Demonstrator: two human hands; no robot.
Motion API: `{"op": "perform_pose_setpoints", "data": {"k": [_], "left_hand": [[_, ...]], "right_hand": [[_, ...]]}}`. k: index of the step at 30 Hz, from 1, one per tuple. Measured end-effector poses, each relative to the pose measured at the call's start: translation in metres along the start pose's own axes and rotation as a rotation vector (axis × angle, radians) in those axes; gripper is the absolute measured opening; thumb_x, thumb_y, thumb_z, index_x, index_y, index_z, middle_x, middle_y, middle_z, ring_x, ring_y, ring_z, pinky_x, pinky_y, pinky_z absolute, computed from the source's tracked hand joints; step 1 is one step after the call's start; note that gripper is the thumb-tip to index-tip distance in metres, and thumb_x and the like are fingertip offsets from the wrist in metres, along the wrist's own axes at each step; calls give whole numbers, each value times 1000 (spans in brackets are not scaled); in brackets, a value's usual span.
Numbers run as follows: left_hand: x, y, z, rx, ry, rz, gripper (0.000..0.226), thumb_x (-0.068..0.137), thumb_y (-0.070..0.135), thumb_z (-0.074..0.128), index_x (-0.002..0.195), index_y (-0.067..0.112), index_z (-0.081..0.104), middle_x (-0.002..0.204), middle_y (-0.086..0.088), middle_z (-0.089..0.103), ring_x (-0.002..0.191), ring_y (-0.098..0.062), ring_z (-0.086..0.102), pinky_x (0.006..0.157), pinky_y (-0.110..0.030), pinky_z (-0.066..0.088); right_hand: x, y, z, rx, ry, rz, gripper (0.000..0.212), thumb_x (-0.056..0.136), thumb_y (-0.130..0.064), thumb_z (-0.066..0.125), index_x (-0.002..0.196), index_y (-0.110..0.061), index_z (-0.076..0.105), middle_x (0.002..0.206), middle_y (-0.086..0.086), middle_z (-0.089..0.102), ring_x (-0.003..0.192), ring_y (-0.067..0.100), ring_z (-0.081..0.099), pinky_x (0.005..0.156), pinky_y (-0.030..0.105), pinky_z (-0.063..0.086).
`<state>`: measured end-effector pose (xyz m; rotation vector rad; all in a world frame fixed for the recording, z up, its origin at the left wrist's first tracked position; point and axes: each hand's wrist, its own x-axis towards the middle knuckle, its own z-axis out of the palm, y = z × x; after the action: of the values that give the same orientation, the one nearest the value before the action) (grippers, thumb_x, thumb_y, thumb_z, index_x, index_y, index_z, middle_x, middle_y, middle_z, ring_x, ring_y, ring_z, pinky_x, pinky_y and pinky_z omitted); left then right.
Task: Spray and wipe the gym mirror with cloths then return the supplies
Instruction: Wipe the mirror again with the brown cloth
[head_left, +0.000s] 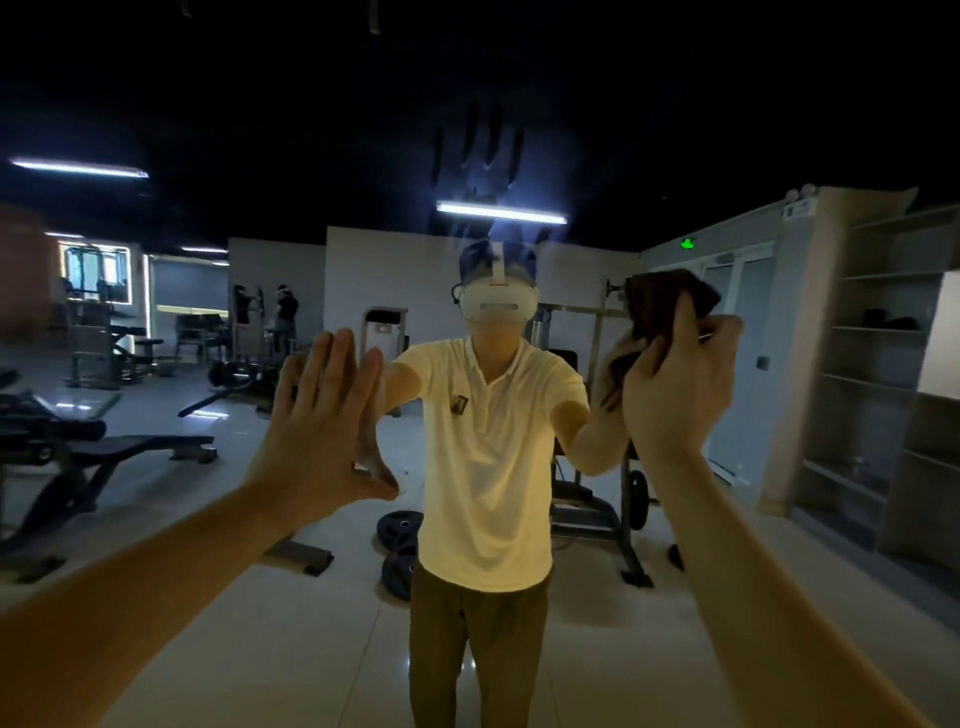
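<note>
The gym mirror fills the whole view and reflects me in a yellow shirt. My left hand lies flat against the glass, fingers straight and pointing up, meeting its own reflection. My right hand is raised at head height on the right and grips a dark brown cloth, which is bunched against the mirror. Smear marks shaped like fingers show on the glass above my reflected head. No spray bottle is in view.
Everything else is reflection: weight benches at the left, weight plates on the tiled floor, a rack behind me, open shelving at the right, and another person far back left.
</note>
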<state>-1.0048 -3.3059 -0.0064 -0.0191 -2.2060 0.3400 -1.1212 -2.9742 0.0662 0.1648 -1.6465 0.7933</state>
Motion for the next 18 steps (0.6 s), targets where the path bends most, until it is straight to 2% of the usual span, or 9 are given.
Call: {"op": "perform_pose_setpoints", "data": {"k": [2,4,5,7,10,13,15,16,18], "left_hand": [[0,1,-1,26,-2,4,155,50,99,52,166,5,9,171,-25,-6,159,-46,-1,120,-73,20],[1,0,-1,51,-10,5,157,50,101,53,165,4,9,171,-25,-8,159,-45,-3,121,-71,20],[0,-1,0,59,-7,5,157,50,102,52,165,4,8,171,-25,-8,159,-45,-3,121,-71,20],[0,-3,3,67,9,12,155,52,102,48,165,4,9,172,-24,-7,159,-45,-2,121,-71,21],[-2,-6,4,68,19,36,148,58,101,44,165,5,11,172,-25,-3,159,-44,0,122,-70,19],[-2,-18,-1,94,35,91,120,83,92,41,166,9,15,171,-25,8,158,-44,9,125,-65,18],[7,-34,-12,130,59,179,92,98,75,30,164,11,26,168,-25,21,156,-45,20,125,-64,17],[15,-43,-19,149,87,217,85,101,69,28,162,10,31,166,-25,25,154,-45,24,125,-65,17],[40,-60,-34,178,162,217,81,102,64,30,160,8,33,165,-25,25,152,-45,26,125,-64,16]], "right_hand": [[-3,-18,9,35,26,34,53,99,-21,49,151,-12,45,131,23,46,106,33,57,88,49,56],[-21,-44,15,71,-2,-29,56,98,-26,47,152,-13,43,133,21,45,107,29,55,89,41,54],[-34,-59,18,87,-43,-96,56,97,-26,48,152,-13,43,133,19,44,108,27,54,90,37,52],[-61,-89,30,103,-119,-242,56,93,-19,62,147,-13,47,129,15,44,109,26,56,88,35,52],[-100,-122,46,122,-290,-484,67,78,-9,78,139,-13,51,126,15,46,113,34,59,90,45,57],[-90,-116,41,39,-362,-732,64,75,-15,78,137,-12,58,120,14,48,107,35,59,89,47,57],[-64,-107,26,-2,-403,-709,39,90,-24,64,129,-22,64,114,9,59,102,30,61,88,50,56],[-49,-101,19,5,-403,-638,29,98,-30,54,125,-27,64,111,3,62,100,26,61,88,50,55],[-15,-86,6,17,-304,-518,29,103,-32,46,125,-29,63,109,-1,61,100,23,58,89,51,52]]}}
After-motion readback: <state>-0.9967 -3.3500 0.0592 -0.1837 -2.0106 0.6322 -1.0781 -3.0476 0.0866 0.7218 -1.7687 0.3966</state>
